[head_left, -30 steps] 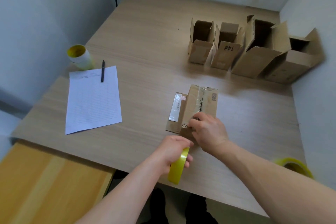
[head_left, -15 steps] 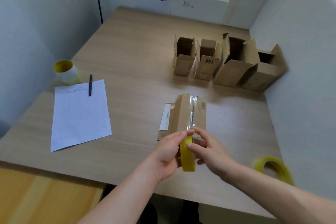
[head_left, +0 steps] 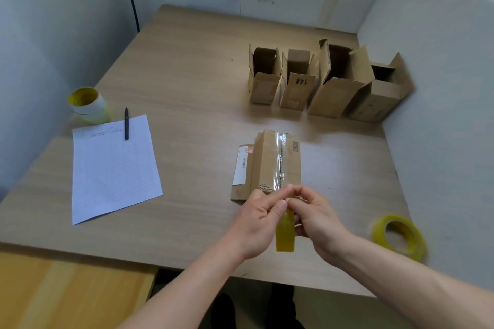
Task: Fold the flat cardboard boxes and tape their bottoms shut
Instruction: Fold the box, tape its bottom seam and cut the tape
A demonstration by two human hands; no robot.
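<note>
A small cardboard box (head_left: 270,165) lies on the wooden table (head_left: 187,83) with clear tape running along its upturned bottom seam. Just in front of it I hold a yellow tape roll (head_left: 285,232) on edge between both hands. My left hand (head_left: 258,224) grips the roll from the left. My right hand (head_left: 314,218) is on its right side, with fingertips pinched together at the top of the roll, near the box's near end. Several folded boxes (head_left: 320,83) stand open-topped in a row at the back right.
A second yellow tape roll (head_left: 399,236) lies at the table's right front edge. A lined sheet of paper (head_left: 115,168) with a black pen (head_left: 126,123) lies at left, beside a white and yellow roll (head_left: 87,104). Walls close in left and right.
My right hand left the box's taped seam and came to the tape roll. My left hand lifted the roll from the table edge up towards the box. The camera tilted up.
</note>
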